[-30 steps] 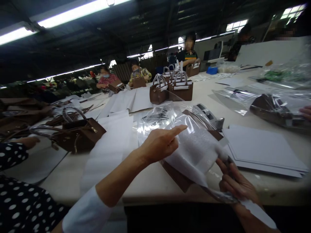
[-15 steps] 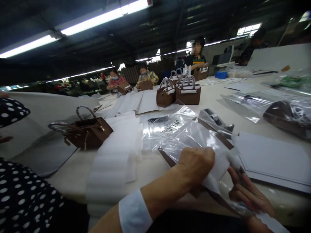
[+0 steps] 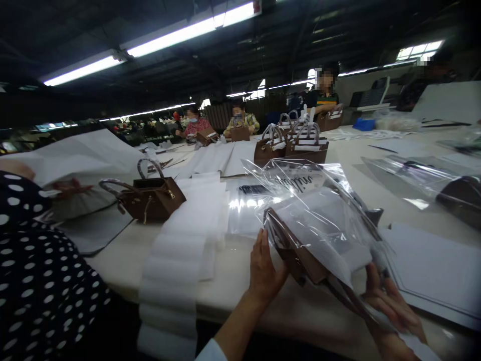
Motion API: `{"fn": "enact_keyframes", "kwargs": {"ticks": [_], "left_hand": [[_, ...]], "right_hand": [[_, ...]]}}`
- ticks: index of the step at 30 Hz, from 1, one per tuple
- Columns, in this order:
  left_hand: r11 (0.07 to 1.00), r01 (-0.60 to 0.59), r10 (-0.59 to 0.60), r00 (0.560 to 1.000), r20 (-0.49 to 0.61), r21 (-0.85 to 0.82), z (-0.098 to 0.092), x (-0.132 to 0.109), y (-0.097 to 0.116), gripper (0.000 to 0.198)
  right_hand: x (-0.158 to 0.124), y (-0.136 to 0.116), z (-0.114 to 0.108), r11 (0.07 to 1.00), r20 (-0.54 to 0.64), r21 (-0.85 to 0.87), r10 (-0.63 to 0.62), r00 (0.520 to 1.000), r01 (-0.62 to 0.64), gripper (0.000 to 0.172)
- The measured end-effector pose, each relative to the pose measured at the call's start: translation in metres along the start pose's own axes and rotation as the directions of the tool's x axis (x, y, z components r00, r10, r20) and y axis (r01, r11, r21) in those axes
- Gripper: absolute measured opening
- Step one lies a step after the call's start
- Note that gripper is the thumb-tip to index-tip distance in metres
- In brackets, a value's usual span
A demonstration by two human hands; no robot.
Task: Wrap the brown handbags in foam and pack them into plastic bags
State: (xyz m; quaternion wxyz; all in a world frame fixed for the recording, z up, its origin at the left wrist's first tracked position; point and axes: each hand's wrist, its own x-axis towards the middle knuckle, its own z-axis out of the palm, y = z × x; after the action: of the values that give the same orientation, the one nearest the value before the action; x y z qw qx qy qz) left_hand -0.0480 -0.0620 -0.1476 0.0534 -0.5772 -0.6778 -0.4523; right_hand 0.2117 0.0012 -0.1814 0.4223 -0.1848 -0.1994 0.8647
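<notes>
I hold a brown handbag (image 3: 296,258) wrapped in white foam, tilted up off the table inside a clear plastic bag (image 3: 319,200). My left hand (image 3: 265,268) cups the handbag's lower left corner through the plastic, fingers pointing up and pressed together. My right hand (image 3: 391,303) grips the bag's lower right end, fingers curled round the plastic and foam. The far end of the plastic bag stands open toward the middle of the table.
A strip of white foam sheets (image 3: 180,250) hangs over the table edge at left. Beyond it stands a brown handbag (image 3: 152,198). White cards (image 3: 432,268) lie at right. More handbags (image 3: 291,145) stand farther back. A co-worker in polka dots (image 3: 33,271) is at left; others sit at the far side.
The bagged handbag was lying on the table and is now lifted and tilted up. My left hand moved from on top of it to its lower left corner.
</notes>
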Motion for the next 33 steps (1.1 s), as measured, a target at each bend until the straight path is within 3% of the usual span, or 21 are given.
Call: {"fn": "enact_keyframes", "kwargs": {"ticks": [2,5,9,13,16,18,20,21,22,24,25,27,29,31,33], "left_hand": [[0.997,0.078,-0.079,0.997,-0.017,-0.009,0.013,0.007,-0.005,0.072],[0.979,0.204,-0.201,0.976,-0.083,0.031,0.022,0.024,-0.017,0.045],[0.957,0.262,-0.259,0.965,-0.035,0.122,0.016,0.032,-0.028,0.026],[0.987,0.078,-0.099,0.983,0.154,0.139,0.002,0.000,-0.010,0.023],[0.993,-0.054,0.025,0.966,0.259,0.105,-0.016,-0.038,0.004,0.023],[0.992,-0.061,0.027,0.958,0.286,0.110,-0.031,-0.056,0.005,0.024],[0.987,-0.001,-0.035,0.974,0.225,0.159,-0.045,-0.061,0.005,0.017],[0.980,0.019,-0.050,0.987,0.152,0.199,-0.052,-0.057,0.008,0.017],[0.971,0.016,-0.033,0.997,0.064,0.241,-0.059,-0.049,0.012,0.031],[0.942,-0.061,0.089,0.994,-0.071,0.330,-0.068,-0.026,0.029,0.064],[0.920,-0.121,0.163,0.983,-0.085,0.372,-0.070,-0.012,0.039,0.069],[0.878,-0.205,0.226,0.974,0.004,0.432,-0.071,0.014,0.058,0.062],[0.846,-0.268,0.220,0.963,0.156,0.461,-0.067,0.035,0.065,0.048],[0.827,-0.335,0.230,0.934,0.272,0.451,-0.063,0.049,0.056,0.024],[0.841,-0.353,0.259,0.928,0.267,0.411,-0.061,0.060,0.040,0.013]], "right_hand": [[0.005,0.000,-0.007,0.987,0.013,0.157,0.020,1.000,-0.021,0.032],[0.009,0.005,-0.007,0.940,0.038,0.338,0.042,0.998,-0.053,0.038],[0.008,0.016,0.022,0.808,0.024,0.589,-0.006,1.000,-0.009,0.047],[0.010,0.019,0.055,0.776,-0.041,0.629,-0.035,0.999,0.053,0.052],[0.011,0.021,0.064,0.769,-0.121,0.631,-0.033,0.992,0.103,0.047],[0.012,0.024,0.062,0.756,-0.147,0.645,-0.021,0.989,0.112,0.041],[0.014,0.030,0.060,0.768,-0.139,0.633,-0.008,0.990,0.095,0.037],[0.015,0.034,0.059,0.794,-0.135,0.602,-0.007,0.991,0.088,0.036],[0.018,0.038,0.060,0.830,-0.135,0.550,-0.023,0.991,0.094,0.034],[0.026,0.046,0.064,0.907,-0.150,0.392,-0.104,0.983,0.156,0.027],[0.032,0.051,0.067,0.933,-0.159,0.301,-0.154,0.975,0.196,0.022],[0.042,0.058,0.074,0.970,-0.172,0.105,-0.199,0.965,0.219,0.010],[0.048,0.059,0.079,0.986,-0.209,-0.035,-0.169,0.963,0.165,0.015],[0.046,0.053,0.079,0.970,-0.240,-0.222,-0.150,0.959,0.096,0.029],[0.033,0.036,0.072,0.842,-0.255,-0.535,-0.236,0.938,0.066,0.040]]}}
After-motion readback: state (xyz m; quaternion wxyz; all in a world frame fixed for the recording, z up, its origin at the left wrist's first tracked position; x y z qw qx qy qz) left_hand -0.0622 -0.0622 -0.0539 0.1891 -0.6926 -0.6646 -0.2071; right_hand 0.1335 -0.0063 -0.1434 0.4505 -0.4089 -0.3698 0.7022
